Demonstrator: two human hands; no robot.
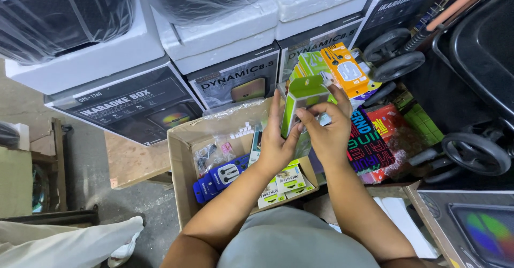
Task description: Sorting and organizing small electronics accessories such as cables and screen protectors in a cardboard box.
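Both my hands hold a small green and white retail box (303, 98) with a clear front, raised above an open cardboard carton (180, 155). My left hand (274, 142) grips its lower left side. My right hand (325, 128) wraps its right side, fingers curled over the front. Inside the carton lie blue earphone packs (219, 177), clear bags of small parts (211, 153) and green and white cable packs (284, 182).
Orange and green packaged goods (342, 67) and colourful boxes (369, 139) are piled to the right. Large speaker boxes (128, 105) with white foam stand behind. A black stroller with wheels (471, 153) is at right. Another boxed item (476, 230) sits at lower right.
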